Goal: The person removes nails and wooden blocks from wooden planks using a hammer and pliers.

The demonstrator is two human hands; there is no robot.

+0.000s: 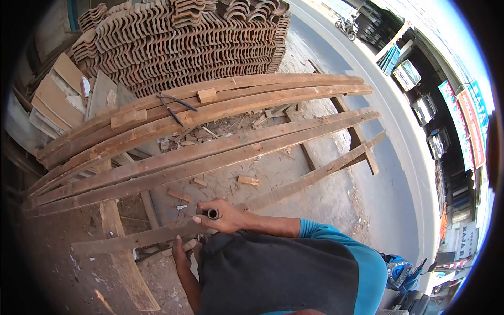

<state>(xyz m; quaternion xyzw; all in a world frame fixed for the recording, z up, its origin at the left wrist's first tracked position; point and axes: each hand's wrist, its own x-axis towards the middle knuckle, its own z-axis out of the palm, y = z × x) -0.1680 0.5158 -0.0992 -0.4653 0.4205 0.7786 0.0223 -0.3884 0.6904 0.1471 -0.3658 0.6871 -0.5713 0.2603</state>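
Note:
My right hand (223, 216) is closed round a dark handle (212, 213) with a round, hollow-looking end turned up toward me; the rest of that tool is hidden. It is above a long wooden beam (283, 191) that runs across in front of my body. Lower and to the left, my left hand (182, 253) is at the near edge of this beam, its fingers bent beside a pale piece of wood (190, 245). What the left fingers grip is mostly hidden. Farther off, black-handled pincers (172, 109) lie open across other beams.
Several long beams (210, 157) lie side by side on crosspieces (126, 262). Small wood blocks (207, 95) rest on the beams, and offcuts (248, 180) litter the ground. Stacked roof tiles (199, 50) stand beyond. A road (388, 152) passes on the right, with a blue motorbike (404, 273) nearby.

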